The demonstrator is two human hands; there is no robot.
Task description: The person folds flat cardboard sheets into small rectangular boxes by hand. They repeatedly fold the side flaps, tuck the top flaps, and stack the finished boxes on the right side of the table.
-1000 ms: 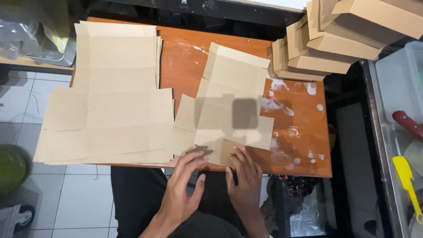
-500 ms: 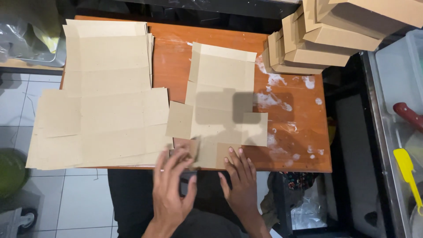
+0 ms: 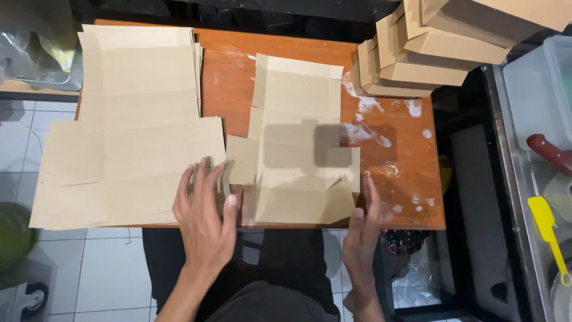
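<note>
Lying flat between the open left hand and right hand, fingers spread, the blank looks light, bendy (creased card); grip its near edge.

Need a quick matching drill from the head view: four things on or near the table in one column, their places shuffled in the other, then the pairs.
Things:
1. single flat box blank
2. stack of flat blanks
3. folded boxes
4. yellow spatula

Places:
A. far right corner of the table, piled up
B. left side of the table, under the left hand
C. off the table, in the bin at far right
D. middle of the table, the right hand at its near right corner

Pairs: 1-D, 2-B, 3-A, 4-C
</note>
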